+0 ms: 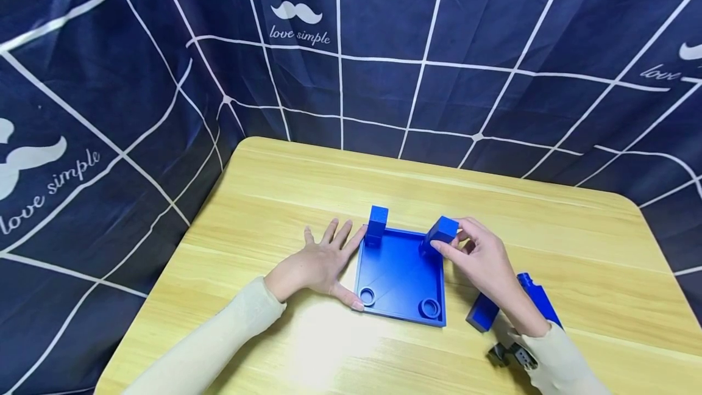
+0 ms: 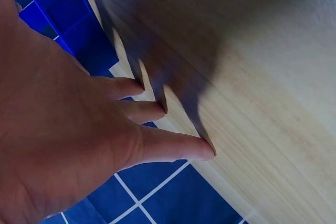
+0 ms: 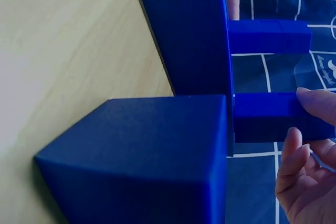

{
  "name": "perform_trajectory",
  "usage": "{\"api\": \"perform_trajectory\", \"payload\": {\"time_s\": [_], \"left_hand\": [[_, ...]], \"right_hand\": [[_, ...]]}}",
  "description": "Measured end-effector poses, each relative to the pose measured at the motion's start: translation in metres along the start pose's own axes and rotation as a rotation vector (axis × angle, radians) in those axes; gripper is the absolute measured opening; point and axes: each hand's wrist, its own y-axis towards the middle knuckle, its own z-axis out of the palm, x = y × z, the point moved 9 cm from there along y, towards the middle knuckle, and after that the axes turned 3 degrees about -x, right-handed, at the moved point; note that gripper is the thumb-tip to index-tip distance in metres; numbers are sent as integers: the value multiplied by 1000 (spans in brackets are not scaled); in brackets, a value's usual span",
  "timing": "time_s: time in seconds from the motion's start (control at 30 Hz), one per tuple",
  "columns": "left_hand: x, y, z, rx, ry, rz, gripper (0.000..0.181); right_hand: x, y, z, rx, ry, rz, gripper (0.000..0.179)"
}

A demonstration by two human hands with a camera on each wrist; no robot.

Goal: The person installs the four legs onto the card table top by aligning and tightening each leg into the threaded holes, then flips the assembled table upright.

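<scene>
Right hand [image 1: 485, 258]: between 2 and 3 o'clock from the tray's middle, as the head view shows it; the grip pinches a blue post between thumb and fingers.
Held post [image 1: 445, 229]: upright at the tray's far corner, between 1 and 2 o'clock; whether its foot is fully seated cannot be told.
Left hand [image 1: 320, 267]: at 9 o'clock; the grip holds nothing, fingers straight and fanned, index fingertip at the tray's 10 o'clock corner, thumb at its 8 o'clock corner.
Blue tray [image 1: 402, 279]: square, low-rimmed, flat on the worktop between the hands.
Second post [image 1: 376, 224]: upright at 11 o'clock, just beside the left index fingertip.
Small ring [image 1: 367, 296]: inside the tray at 8 o'clock.
Larger ring [image 1: 429, 308]: inside the tray, between 4 and 5 o'clock.
Loose block [image 1: 482, 314]: lying at 4 o'clock, partly hidden by the right forearm.
Knobbed piece [image 1: 542, 303]: farther out, between 3 and 4 o'clock.
Worktop [image 1: 285, 188]: pale, wood-grained.
Dark blue cloth [image 1: 384, 90]: beyond the worktop at 12 o'clock, white-lined.
</scene>
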Motion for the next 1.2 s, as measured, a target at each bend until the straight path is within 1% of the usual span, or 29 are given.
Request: {"api": "perform_trajectory", "payload": {"time_s": [0.07,0.17,0.23,0.3,0.37,0.43,0.53,0.7,0.83,0.97,1.07,1.2], "left_hand": [[0,0,0,-1,1,2,154],[0,0,0,-2,1,6,154],[0,0,0,-1,2,7,154],[1,1,1,-1,2,7,153],[1,1,1,-1,5,5,154],[1,1,1,-2,8,3,154],[1,1,1,0,9,1,154],[2,1,2,1,6,1,154],[1,1,2,1,7,-4,154],[0,1,2,3,7,-5,154],[0,2,2,3,9,-6,154],[-1,2,2,1,14,-9,154]], "right_hand": [[-1,1,1,7,6,-1,26],[0,1,3,31,18,6,46],[0,0,4,47,27,16,54],[-1,0,6,61,34,26,44],[-2,-1,7,67,40,38,32],[-3,-1,7,66,45,48,26],[-5,-2,7,54,35,59,31],[-4,-1,5,29,1,32,24],[-3,-1,4,23,-2,16,24],[-4,-3,5,29,19,30,21],[-4,-4,4,31,29,42,30],[-6,-5,6,51,40,61,29]]}}
